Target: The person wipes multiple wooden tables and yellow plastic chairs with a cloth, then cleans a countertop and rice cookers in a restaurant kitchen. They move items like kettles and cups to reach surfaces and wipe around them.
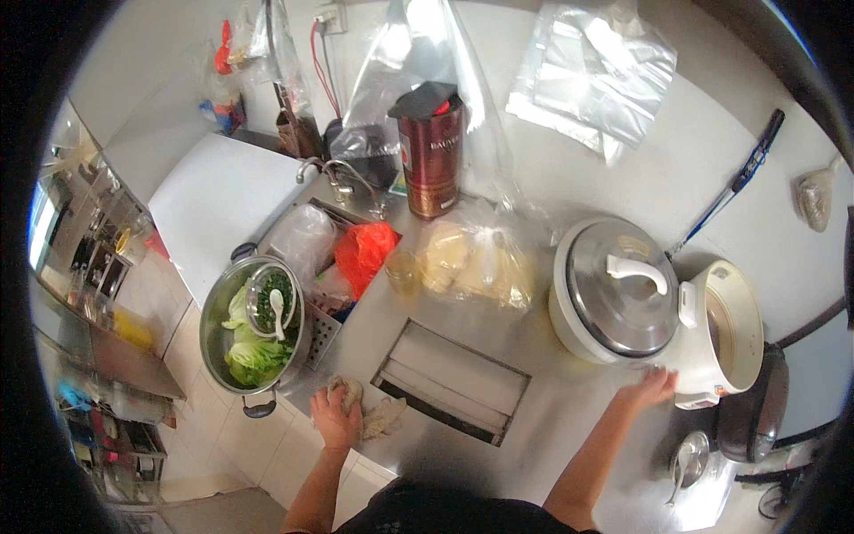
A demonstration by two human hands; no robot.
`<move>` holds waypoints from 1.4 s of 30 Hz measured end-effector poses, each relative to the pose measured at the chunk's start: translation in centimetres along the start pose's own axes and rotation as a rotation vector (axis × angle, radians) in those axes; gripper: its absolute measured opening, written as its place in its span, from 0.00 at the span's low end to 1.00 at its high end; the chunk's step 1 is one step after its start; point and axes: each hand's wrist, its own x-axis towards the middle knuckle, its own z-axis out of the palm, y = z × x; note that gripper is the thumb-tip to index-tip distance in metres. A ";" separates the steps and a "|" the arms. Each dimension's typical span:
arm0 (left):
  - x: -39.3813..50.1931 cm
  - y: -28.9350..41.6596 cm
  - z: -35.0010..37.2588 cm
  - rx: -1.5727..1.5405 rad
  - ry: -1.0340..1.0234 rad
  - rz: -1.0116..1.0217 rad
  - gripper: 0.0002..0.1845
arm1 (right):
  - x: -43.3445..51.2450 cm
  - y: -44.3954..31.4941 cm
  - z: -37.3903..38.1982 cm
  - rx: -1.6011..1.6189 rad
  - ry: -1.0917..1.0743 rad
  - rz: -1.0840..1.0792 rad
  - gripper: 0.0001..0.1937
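Note:
My left hand (pixel 335 417) is closed around a crumpled beige cloth (pixel 383 419), part of which lies on the stainless steel counter (pixel 460 460) near its front edge. Just beyond it is a two-handled steel pot (pixel 207 334) with lettuce leaves (pixel 257 354) and a clear bowl of chopped greens (pixel 263 294) holding a white spoon (pixel 278 314). At the right, my right hand (pixel 652 389) is against the lower side of an open cream cooker body (pixel 744 334); its fingertips are too blurred to show a grip. Beside that stands a rice cooker with a steel lid (pixel 600 300).
A rectangular recess (pixel 460 374) is set into the counter. Behind it lie a bag of pale yellow food (pixel 477 260), a glass jar (pixel 402 272) and a tall maroon canister (pixel 432 163). A red plastic bag (pixel 365 253) fills part of the sink near the faucet (pixel 341 190).

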 end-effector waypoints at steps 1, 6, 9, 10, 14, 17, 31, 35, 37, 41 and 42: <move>0.1 0.1 0.0 -0.016 -0.001 -0.006 0.22 | -2.7 -1.6 -0.3 -0.121 0.011 -0.253 0.14; 0.3 -0.5 0.1 -0.074 -0.005 -0.011 0.22 | -14.7 -5.6 5.9 -0.327 -1.173 -0.636 0.11; 0.0 -1.2 0.6 -0.098 -0.061 -0.048 0.22 | -15.5 -2.2 17.4 -0.204 -1.257 -0.405 0.10; -0.1 -1.4 0.6 -0.105 -0.057 -0.026 0.22 | -15.2 -0.5 21.8 -0.306 -1.312 -0.454 0.11; -0.1 -2.3 0.0 -0.164 -0.169 -0.031 0.24 | -15.6 7.6 32.2 -0.938 -1.600 -1.004 0.15; 0.1 -3.9 0.6 -0.179 -0.160 0.134 0.22 | -15.5 12.5 33.9 -1.126 -1.766 -1.571 0.16; -4.8 -9.5 5.9 -0.073 -0.298 0.522 0.22 | -19.3 4.7 26.0 -0.764 -1.838 -0.903 0.23; -1.6 -9.1 4.6 -0.174 -0.346 0.694 0.20 | -20.6 6.8 24.4 -1.083 -1.645 -0.915 0.21; -1.1 -8.8 4.5 -0.207 -0.300 0.678 0.20 | -20.9 7.3 24.1 -0.983 -1.548 -0.648 0.20; -1.2 -8.9 4.5 -0.237 -0.289 0.677 0.21 | -20.3 5.3 22.5 -0.786 -1.471 -0.358 0.16; -0.9 -9.1 4.5 -0.244 -0.290 0.681 0.21 | -19.9 4.2 21.8 -0.769 -1.416 -0.227 0.15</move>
